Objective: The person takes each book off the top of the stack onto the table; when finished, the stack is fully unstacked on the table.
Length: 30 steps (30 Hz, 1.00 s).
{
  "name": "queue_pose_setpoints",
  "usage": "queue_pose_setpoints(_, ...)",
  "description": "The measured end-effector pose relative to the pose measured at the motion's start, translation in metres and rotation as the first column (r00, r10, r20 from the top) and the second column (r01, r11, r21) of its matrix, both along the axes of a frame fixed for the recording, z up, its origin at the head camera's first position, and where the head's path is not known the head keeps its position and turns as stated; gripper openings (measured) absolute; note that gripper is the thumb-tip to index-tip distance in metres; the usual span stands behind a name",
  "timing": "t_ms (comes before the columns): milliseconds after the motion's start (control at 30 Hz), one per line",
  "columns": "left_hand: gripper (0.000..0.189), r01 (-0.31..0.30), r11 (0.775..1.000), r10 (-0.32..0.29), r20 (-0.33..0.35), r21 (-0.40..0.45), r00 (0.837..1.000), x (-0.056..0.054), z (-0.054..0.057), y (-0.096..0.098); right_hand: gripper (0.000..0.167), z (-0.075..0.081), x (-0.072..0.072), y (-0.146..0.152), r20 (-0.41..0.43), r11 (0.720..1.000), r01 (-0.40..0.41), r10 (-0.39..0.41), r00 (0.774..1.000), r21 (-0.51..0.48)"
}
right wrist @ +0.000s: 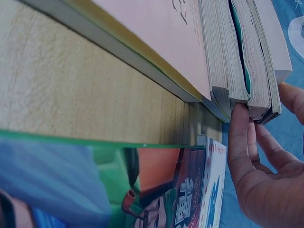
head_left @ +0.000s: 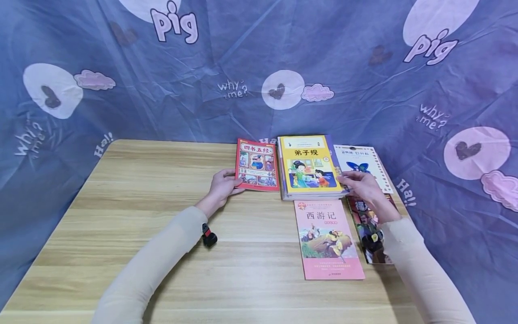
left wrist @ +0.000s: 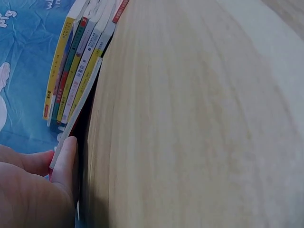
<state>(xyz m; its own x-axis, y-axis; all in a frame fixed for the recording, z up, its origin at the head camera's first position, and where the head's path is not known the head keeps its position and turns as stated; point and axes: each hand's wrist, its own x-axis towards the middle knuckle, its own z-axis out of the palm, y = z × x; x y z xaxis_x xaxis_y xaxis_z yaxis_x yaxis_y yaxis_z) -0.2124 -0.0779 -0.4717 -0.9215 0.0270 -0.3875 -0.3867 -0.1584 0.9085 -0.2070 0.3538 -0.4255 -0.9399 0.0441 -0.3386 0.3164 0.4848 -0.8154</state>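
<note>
A red comic-style book [head_left: 257,165] lies at the table's far middle. My left hand [head_left: 236,186] pinches its near left corner, the thumb on the cover. In the left wrist view the thumb of that hand [left wrist: 57,164] lies along the edge of this book [left wrist: 78,107], which is slightly raised. Right beside it stands a stack of books [head_left: 310,167] with a yellow cover on top. My right hand [head_left: 349,180] grips the stack's near right corner. In the right wrist view the hand [right wrist: 259,114] has a finger against the page edges [right wrist: 247,47] and the thumb on the other side.
A pink book [head_left: 328,238] lies flat in front of the stack. A dark-covered book [head_left: 366,225] lies under my right forearm, and a white butterfly book [head_left: 364,163] beyond it. The wooden table [head_left: 141,202] has bare boards on the left. A blue printed cloth [head_left: 259,67] hangs behind.
</note>
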Motion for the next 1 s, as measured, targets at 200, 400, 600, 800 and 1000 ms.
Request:
queue_pose_setpoints(200, 0.054, 0.032, 0.994, -0.034, -0.013, -0.104, 0.999, 0.001, 0.003, -0.005, 0.079, -0.001, -0.001, 0.000, 0.015, 1.000, -0.002, 0.003, 1.000, -0.016)
queue_pose_setpoints(400, 0.044, 0.062, 0.949, -0.077, -0.037, -0.309, 0.996, 0.013, 0.016, -0.012, 0.079, -0.002, -0.002, 0.001, 0.021, 1.000, -0.009, 0.009, 1.000, -0.029)
queue_pose_setpoints(600, 0.043, 0.063, 0.916, -0.106, -0.087, -0.397, 0.991, 0.019, 0.028, -0.007, 0.079, -0.002, -0.002, 0.002, 0.016, 1.000, -0.014, 0.015, 1.000, -0.019)
queue_pose_setpoints(800, 0.044, 0.083, 0.955, -0.112, -0.088, -0.283, 0.990, 0.016, 0.032, 0.011, 0.079, -0.003, -0.002, 0.003, 0.015, 1.000, -0.013, 0.013, 1.000, -0.013)
queue_pose_setpoints(1000, 0.044, 0.095, 0.974, -0.115, -0.089, -0.205, 0.989, 0.012, 0.029, 0.035, 0.073, -0.003, -0.003, 0.001, 0.000, 1.000, -0.001, 0.001, 1.000, -0.009)
